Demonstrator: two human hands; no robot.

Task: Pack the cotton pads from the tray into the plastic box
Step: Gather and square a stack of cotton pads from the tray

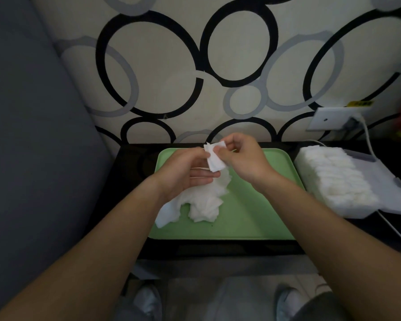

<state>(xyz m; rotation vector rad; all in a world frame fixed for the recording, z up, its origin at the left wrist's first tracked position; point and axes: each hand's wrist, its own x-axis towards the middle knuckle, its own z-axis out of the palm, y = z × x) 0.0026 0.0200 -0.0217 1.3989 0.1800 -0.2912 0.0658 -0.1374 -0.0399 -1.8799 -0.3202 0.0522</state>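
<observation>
Backdrop: pale wall [171, 66] printed with black and grey rings, behind a dark table [130, 172].
Hidden: near-left corner of the green tray [252, 216] and part of the loose pads [204, 205] covered by the left forearm; open lid [384, 181] cut off by the frame's right edge; red object at far right too blurred to name.
Held stack [214, 159]: a few white square pads, corners slightly fanned, lifted above the tray's far half.
Right hand [243, 158]: pinching the stack's top edge between thumb and curled fingers.
Left hand [183, 174]: fingers nearly straight just beneath the stack, thumb at its left edge; press or mere touch hard to tell.
Loose pads: thin, white, squarish, slumped in an overlapping heap on the tray's left half.
Plastic box [357, 212]: clear, just right of the tray on the table, filled with upright rows of packed pads [333, 177].
</observation>
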